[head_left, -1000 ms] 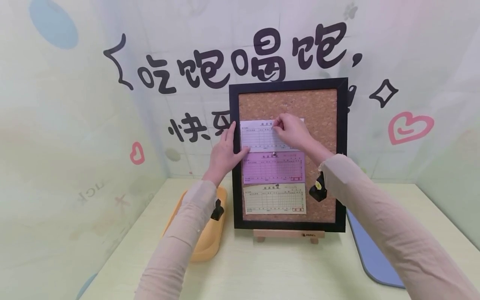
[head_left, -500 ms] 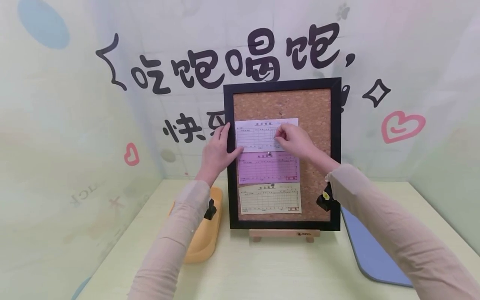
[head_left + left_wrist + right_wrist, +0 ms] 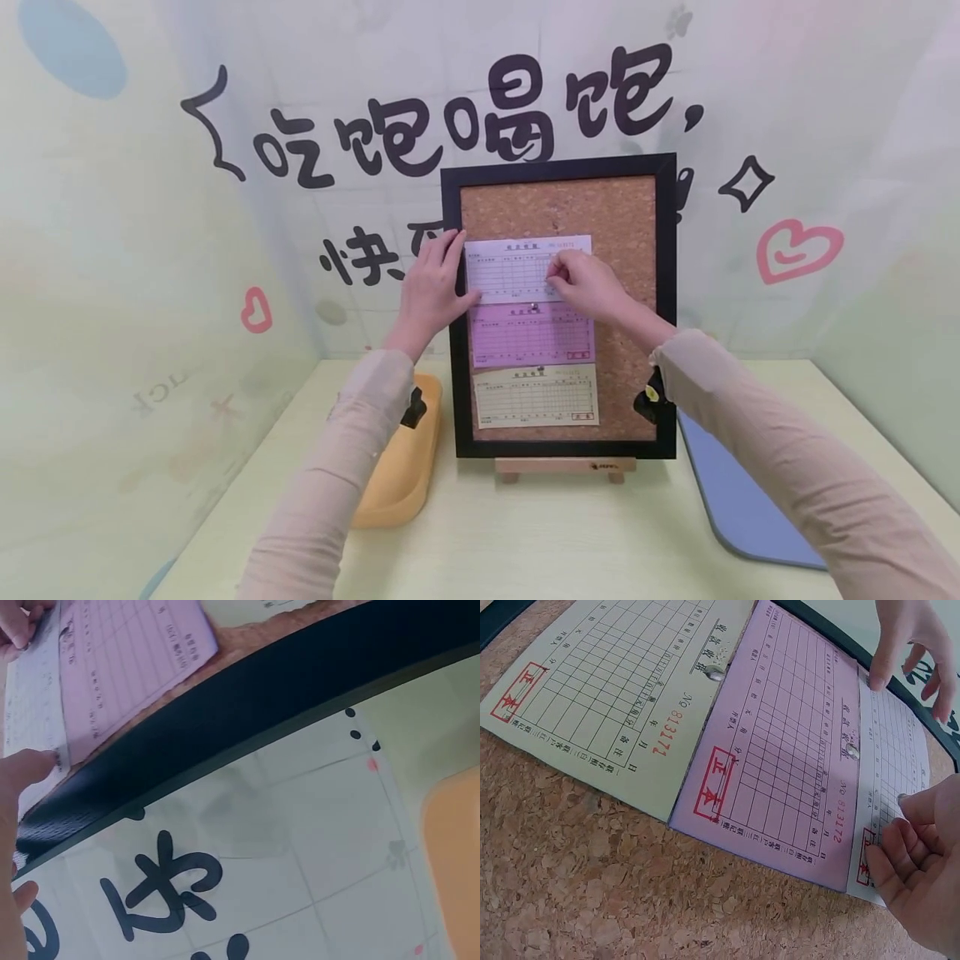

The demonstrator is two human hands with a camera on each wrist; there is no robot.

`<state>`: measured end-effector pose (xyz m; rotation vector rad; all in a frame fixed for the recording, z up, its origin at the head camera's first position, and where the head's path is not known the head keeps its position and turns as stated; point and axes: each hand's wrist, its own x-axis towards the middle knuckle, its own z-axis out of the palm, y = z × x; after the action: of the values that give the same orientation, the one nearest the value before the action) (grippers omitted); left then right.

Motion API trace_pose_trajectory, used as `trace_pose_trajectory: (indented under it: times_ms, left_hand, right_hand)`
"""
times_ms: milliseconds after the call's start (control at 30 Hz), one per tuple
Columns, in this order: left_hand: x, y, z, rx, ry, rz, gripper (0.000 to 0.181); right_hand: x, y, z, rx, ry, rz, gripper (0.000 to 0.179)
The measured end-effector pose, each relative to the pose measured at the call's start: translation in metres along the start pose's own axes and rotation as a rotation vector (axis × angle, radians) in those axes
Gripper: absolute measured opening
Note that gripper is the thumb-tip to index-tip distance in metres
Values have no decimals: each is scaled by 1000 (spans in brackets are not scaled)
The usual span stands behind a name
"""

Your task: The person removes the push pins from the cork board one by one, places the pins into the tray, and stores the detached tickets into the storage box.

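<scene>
A black-framed cork board (image 3: 630,217) stands upright. A white receipt slip (image 3: 495,271) lies against it above a purple slip (image 3: 502,337) and a yellow slip (image 3: 502,396); the lower two each have a silver push pin at the top edge. My left hand (image 3: 433,283) grips the board's left edge, thumb pressing on the white slip's lower left corner, fingers at the frame's outer side. My right hand (image 3: 592,283) is close over the white slip's right half, fingers curled, thumb and forefinger pinching a small push pin, mostly hidden by the fingertips.
The board rests on a small wooden easel (image 3: 566,466). A yellow tray (image 3: 401,492) is on the table at left, a blue mat (image 3: 750,500) at right. A wall with large black lettering rises behind the board.
My right hand has come down from the white slip's top edge to its middle, uncovering its heading. The left fingers shift up slightly along the frame. The head view has turned slightly right.
</scene>
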<state>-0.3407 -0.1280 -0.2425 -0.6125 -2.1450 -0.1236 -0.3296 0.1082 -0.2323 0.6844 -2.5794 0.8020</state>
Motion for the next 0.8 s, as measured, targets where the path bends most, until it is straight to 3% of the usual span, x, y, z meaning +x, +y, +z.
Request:
trace_pose_trajectory:
  times_ms: [133,333,600,800]
  left_hand:
    - [8,2,-7,-17,-37,-9,72]
    - [19,5,-12,-89,-77,-103,58]
    - [29,10,-11,-110,-115,-125,52]
    - [37,11,-13,-180,-179,-239,48]
  right_hand:
    - [0,0,-1,-4,-8,-4,8]
    - [0,0,-1,-5,-7,9,7]
    - [1,2,0,-9,-4,-10,8]
    - [0,2,-1,-7,-6,-14,7]
